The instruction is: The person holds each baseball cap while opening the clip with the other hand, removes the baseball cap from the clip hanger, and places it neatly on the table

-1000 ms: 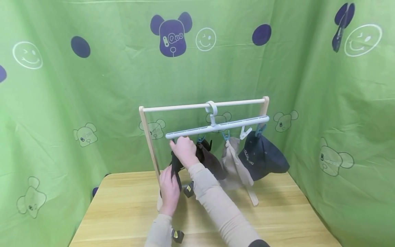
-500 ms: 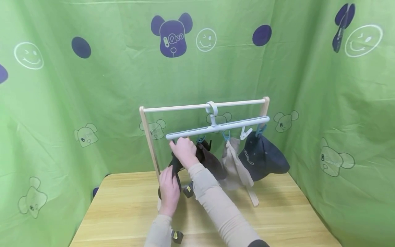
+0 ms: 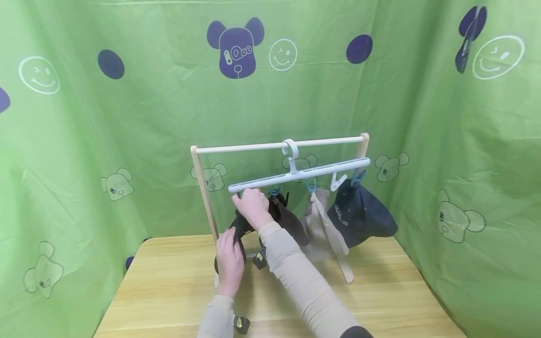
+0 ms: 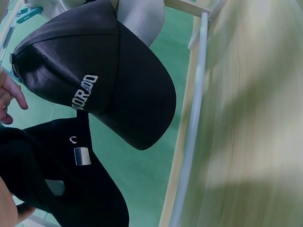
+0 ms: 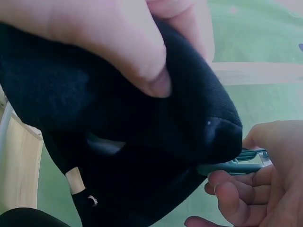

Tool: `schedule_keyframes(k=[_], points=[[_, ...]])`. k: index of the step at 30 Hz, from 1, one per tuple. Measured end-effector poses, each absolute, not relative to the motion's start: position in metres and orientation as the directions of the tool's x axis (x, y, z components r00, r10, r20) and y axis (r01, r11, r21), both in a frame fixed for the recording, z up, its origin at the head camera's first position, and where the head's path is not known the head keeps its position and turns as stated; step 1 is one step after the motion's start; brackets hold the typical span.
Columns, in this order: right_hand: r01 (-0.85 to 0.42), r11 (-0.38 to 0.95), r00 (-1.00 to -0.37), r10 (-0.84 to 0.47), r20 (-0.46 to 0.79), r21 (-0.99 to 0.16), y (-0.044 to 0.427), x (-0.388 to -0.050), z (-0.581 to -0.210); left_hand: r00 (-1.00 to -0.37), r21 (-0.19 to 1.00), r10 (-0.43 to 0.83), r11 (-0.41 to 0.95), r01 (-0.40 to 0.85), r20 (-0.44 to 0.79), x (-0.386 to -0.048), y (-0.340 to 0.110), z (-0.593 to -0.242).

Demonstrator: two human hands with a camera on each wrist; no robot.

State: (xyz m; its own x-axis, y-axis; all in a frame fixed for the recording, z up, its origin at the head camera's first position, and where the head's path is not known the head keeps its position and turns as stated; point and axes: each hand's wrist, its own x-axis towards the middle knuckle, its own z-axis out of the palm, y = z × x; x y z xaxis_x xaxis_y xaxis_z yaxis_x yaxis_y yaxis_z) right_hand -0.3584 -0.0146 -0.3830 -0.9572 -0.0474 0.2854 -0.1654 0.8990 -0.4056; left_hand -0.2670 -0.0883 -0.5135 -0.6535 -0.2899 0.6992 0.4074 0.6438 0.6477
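A black cap (image 5: pixel 85 99) with a metal strap buckle (image 4: pixel 82 156) hangs below the hanger's left end. My left hand (image 3: pixel 230 265) grips its fabric, the thumb (image 5: pixel 158 82) pressing on it in the right wrist view. Just under the hanger bar (image 3: pixel 270 180), my right hand (image 3: pixel 253 206) pinches a teal clip (image 5: pixel 232 169), whose tip meets the cap's edge; whether it bites the fabric I cannot tell. Next to it hangs a dark brown cap (image 4: pixel 75 52) with white lettering. Further right are a beige cap (image 3: pixel 323 225) and a navy cap (image 3: pixel 359 213), both clipped.
The light blue hanger hooks over the white rail (image 3: pixel 241 147) of a wooden-legged rack on the wooden table (image 3: pixel 169 281). A white clip (image 3: pixel 337 181) hangs unused between the beige and navy caps. Green printed curtain (image 3: pixel 169 117) surrounds the table.
My left hand has shifted slightly left and down with the black cap, and more of its brim shows. The hanger has moved a touch to the right. My right hand stays nearly still.
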Motion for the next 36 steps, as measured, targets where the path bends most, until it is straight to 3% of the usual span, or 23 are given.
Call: schedule_keyframes(k=[17, 28, 36], points=[[-0.151, 0.895, -0.973, -0.060, 0.221, -0.420, -0.014, -0.363, -0.379, -0.670, 0.770, -0.422, 0.511, 0.381, 0.611, -0.263, -0.097, -0.512], [-0.143, 0.899, -0.978, -0.065, 0.198, -0.413, -0.014, -0.364, -0.380, -0.634, 0.761, -0.445, 0.511, 0.400, 0.632, -0.261, -0.100, -0.514], [-0.145, 0.897, -0.977, -0.064, 0.203, -0.416, -0.014, -0.364, -0.380, -0.643, 0.788, -0.472, 0.481, 0.385, 0.603, -0.261, -0.102, -0.515]])
